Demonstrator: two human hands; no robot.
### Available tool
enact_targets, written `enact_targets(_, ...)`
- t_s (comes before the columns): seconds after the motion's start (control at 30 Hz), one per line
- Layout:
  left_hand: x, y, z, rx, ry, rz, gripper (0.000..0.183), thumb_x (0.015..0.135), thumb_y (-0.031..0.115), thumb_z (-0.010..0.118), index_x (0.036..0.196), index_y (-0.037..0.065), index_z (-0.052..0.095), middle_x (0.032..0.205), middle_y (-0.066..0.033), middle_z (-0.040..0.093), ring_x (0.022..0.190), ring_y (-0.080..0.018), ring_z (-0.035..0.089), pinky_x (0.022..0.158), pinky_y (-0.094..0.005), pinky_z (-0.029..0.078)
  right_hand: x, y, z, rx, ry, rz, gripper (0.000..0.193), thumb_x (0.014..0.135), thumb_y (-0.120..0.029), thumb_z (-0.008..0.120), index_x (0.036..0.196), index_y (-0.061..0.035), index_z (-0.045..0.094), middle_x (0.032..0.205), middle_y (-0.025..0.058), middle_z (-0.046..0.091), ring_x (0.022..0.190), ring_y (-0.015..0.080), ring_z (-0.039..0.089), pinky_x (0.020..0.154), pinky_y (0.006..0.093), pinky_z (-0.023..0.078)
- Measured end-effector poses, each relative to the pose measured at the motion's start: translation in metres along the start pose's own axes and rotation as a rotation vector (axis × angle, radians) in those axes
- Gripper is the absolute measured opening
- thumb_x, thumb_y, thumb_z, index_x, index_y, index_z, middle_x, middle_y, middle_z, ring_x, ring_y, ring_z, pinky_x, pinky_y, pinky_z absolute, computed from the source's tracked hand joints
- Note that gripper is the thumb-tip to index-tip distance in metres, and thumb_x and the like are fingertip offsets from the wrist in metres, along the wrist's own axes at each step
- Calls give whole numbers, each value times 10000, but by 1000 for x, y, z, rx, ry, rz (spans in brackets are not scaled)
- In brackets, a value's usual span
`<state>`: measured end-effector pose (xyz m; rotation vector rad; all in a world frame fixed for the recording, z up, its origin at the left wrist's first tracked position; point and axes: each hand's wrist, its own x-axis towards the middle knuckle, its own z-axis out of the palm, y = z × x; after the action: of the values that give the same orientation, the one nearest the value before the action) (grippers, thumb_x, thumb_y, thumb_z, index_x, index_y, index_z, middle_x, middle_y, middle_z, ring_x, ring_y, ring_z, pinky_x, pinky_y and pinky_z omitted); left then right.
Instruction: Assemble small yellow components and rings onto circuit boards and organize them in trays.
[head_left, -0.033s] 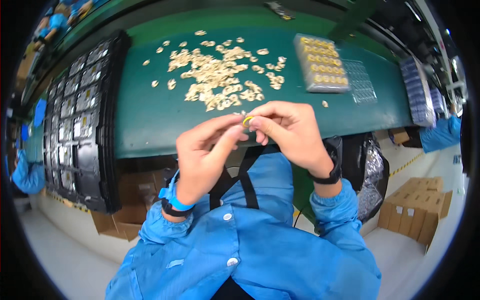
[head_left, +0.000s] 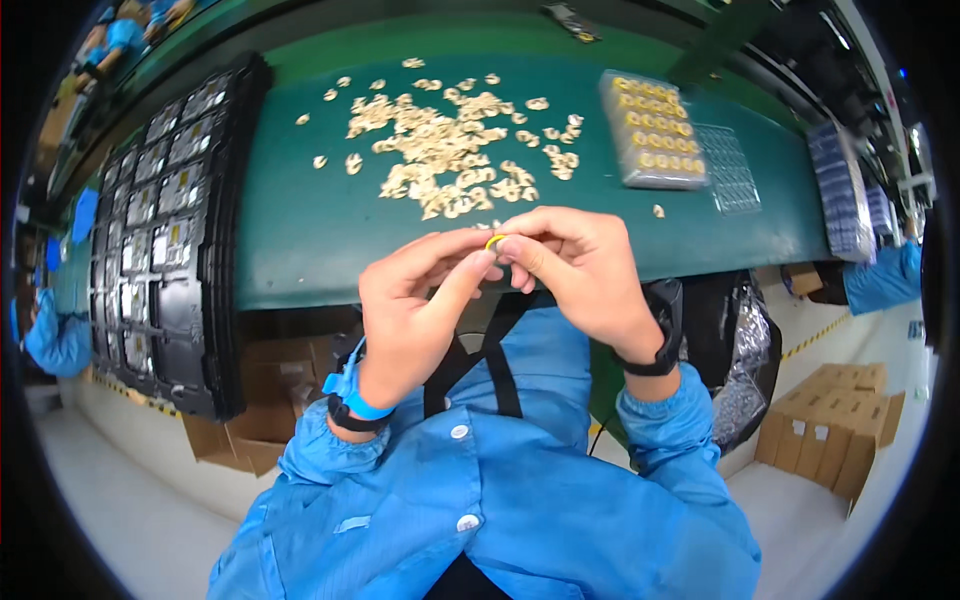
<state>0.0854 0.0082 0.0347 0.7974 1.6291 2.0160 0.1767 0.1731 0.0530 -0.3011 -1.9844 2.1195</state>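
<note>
A small yellow ring-shaped part [head_left: 493, 242] sits between my fingertips, just over the near edge of the green table [head_left: 330, 270]. My left hand [head_left: 410, 298] pinches it from the left with thumb and index finger. From the other side, my right hand [head_left: 585, 275] closes its thumb and fingers on the same ring. Fingertips hide part of it. Beyond my hands, many small pale curved pieces [head_left: 440, 150] lie in a loose heap. One or two such pieces lie right by my fingertips. At right, a clear tray stack [head_left: 655, 180] holds rows of yellow ring parts.
Black trays with metallic parts [head_left: 165, 250] stand at the left. A clear blister tray [head_left: 728, 170] lies right of the filled one, with more stacked trays [head_left: 842, 190] beyond. Cardboard boxes [head_left: 825, 430] and a black bag [head_left: 745, 360] are below the table. Other people in blue are around.
The table and the things on it appear slightly farther right in the picture. Both hands still pinch the ring; their grip looks nearly the same.
</note>
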Motion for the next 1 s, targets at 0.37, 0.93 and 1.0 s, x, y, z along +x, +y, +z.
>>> enact_targets(0.37, -18, 1, -23, 29, 231, 24, 125, 965, 5, 672, 1069, -43, 721, 994, -93, 746, 850, -133, 721, 670, -238, 558, 4, 13, 36, 2, -39, -105, 167, 977, -14, 641, 1113, 64, 698, 954, 96, 705, 821, 93, 671, 698, 257, 565)
enact_targets(0.93, -17, -10, -24, 109, 100, 11, 211, 983, 27, 641, 1163, -58, 712, 1015, -112, 707, 833, -134, 692, 659, -246, 538, 7, 36, 45, -151, 75, -273, 44, 871, 15, 699, 905, 29, 675, 801, 31, 651, 651, 40, 565, 559, 212, 457)
enact_targets(1.0, -16, -12, -24, 71, 96, -12, 207, 986, 31, 637, 1157, -55, 714, 1001, -109, 710, 828, -133, 686, 665, -249, 535, 8, 39, 45, -161, 72, -286, 48, 863, 17, 704, 901, 26, 674, 793, 32, 650, 641, 41, 563, 554, 215, 451)
